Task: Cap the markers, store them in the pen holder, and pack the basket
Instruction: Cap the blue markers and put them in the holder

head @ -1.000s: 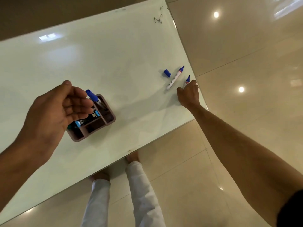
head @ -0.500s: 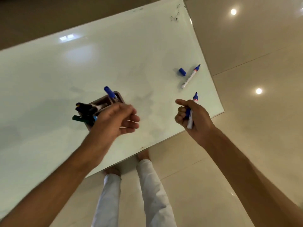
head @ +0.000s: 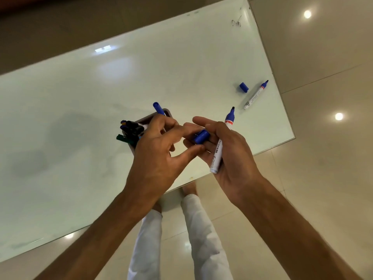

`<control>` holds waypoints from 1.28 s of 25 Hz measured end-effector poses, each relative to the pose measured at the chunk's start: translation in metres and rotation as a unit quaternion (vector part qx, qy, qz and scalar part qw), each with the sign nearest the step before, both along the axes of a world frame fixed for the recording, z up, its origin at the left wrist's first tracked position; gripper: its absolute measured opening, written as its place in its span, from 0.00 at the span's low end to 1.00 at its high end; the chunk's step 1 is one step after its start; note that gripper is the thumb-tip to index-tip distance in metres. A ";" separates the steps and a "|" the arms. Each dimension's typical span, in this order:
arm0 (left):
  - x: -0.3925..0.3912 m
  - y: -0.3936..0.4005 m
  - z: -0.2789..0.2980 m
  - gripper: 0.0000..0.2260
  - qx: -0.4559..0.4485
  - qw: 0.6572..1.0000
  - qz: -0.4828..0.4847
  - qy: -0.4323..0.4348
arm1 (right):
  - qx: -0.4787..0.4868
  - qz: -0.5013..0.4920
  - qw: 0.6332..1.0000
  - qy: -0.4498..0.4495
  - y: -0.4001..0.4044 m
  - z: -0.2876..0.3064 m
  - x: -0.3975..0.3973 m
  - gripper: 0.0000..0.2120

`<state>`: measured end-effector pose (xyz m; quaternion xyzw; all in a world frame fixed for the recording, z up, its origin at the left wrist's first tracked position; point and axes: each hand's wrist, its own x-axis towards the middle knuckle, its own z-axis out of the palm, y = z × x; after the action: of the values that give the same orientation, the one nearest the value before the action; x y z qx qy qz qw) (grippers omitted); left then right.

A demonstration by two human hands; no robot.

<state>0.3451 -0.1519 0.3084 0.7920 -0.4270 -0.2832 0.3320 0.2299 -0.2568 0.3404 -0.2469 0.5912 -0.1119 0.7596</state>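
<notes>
Resting in the right hand (head: 232, 156), an uncapped blue marker (head: 221, 142) is gripped just beside the pen holder (head: 150, 118); its blue cap (head: 200, 136) is pinched by the left hand (head: 159, 156).

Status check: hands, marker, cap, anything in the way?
Right hand grips uncapped blue marker. Left hand pinches blue cap. Second marker and loose cap on table. Nothing blocking.

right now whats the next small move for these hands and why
Probably the left hand should take the blue cap and push it onto the bare tip of the marker held by the right hand. Its fingers already pinch at the cap in the right hand's fingers, and the marker is uncapped.
</notes>
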 end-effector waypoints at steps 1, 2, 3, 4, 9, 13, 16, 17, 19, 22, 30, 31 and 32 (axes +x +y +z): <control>0.004 0.000 0.001 0.20 -0.014 1.000 0.004 -0.008 | -0.005 0.018 1.000 0.006 0.001 0.000 0.003 0.14; 0.006 0.000 0.003 0.18 -0.026 1.000 0.009 -0.014 | -0.009 0.044 0.999 0.013 0.003 0.001 0.006 0.13; 0.008 0.000 0.004 0.16 -0.030 0.999 0.013 -0.012 | -0.012 0.072 0.997 0.019 0.005 0.001 0.010 0.12; 0.010 0.000 0.005 0.15 -0.026 0.999 0.022 0.004 | -0.015 0.088 0.996 0.020 0.008 0.002 0.012 0.10; 0.028 0.011 0.014 0.15 -0.009 0.963 0.134 0.233 | -0.205 0.213 0.949 0.109 0.014 0.015 -0.003 0.19; 0.048 0.025 0.020 0.12 -0.019 0.940 0.127 0.317 | -0.376 0.511 0.725 0.269 0.008 0.031 -0.023 0.32; 0.057 0.036 0.024 0.14 -0.002 0.942 0.058 0.331 | -0.411 0.534 0.710 0.204 0.018 0.049 -0.026 0.28; 0.058 0.038 0.025 0.14 0.004 0.941 0.035 0.336 | -0.435 0.532 0.703 0.186 0.021 0.052 -0.027 0.26; 0.060 0.043 0.027 0.13 0.011 0.941 -0.008 0.338 | -0.490 0.517 0.683 0.162 0.025 0.052 -0.029 0.24; 0.060 0.048 0.028 0.09 0.002 0.929 -0.009 0.369 | -0.537 0.473 0.686 0.132 0.031 0.051 -0.026 0.21; 0.048 0.052 0.033 0.11 -0.042 0.727 0.232 0.645 | -0.607 0.413 0.669 0.114 0.055 0.040 -0.019 0.17; 0.048 0.053 0.034 0.11 -0.038 0.740 0.213 0.636 | -0.606 0.405 0.676 0.112 0.058 0.038 -0.017 0.17; 0.049 0.055 0.035 0.12 -0.029 0.757 0.192 0.623 | -0.605 0.400 0.680 0.106 0.059 0.037 -0.015 0.16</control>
<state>0.3944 -0.0973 0.3438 0.4956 0.0275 -0.6318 0.5953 0.2147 -0.1974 0.3770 -0.8762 0.3156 -0.1036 0.3492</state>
